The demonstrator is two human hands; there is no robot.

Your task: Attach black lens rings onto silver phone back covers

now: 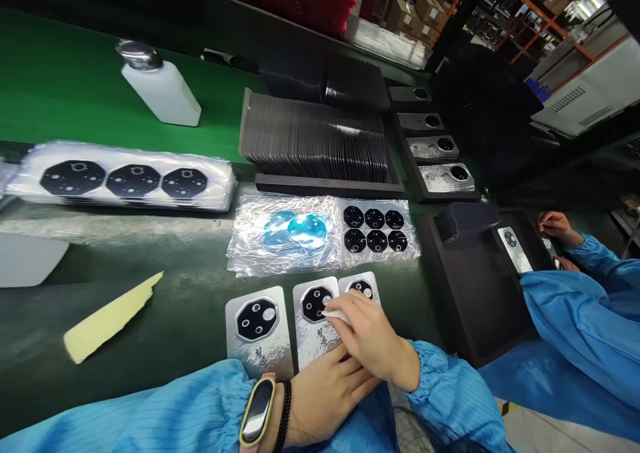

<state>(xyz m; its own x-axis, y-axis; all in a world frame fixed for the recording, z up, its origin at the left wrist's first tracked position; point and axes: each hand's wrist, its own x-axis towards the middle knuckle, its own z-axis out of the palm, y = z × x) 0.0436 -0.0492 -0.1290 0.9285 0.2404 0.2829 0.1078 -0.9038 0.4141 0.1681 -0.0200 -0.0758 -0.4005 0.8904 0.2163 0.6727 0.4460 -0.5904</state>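
Three silvery back panels lie side by side: the left panel point(273, 353), the middle panel point(306, 346) and the right panel point(373, 286). Each has a black octagonal camera plate; the right one is partly covered by my right hand point(367, 333). That hand is closed in a pinch on a small white pointed piece point(336, 315), whose tip is at the edge of the middle panel's black plate point(315, 303). My left hand point(327, 393), below it, lies flat across the lower part of the panels, fingers stretched out and partly hidden under the right hand.
Film sheets with black octagonal stickers point(376, 241) lie behind the panels, and a sticker stack point(133, 203) sits left. Beyond stand a rack of dark plates point(315, 136) and a white bottle point(163, 89). Torn yellow paper point(113, 316) lies left. A co-worker's blue sleeve point(575, 326) is right.
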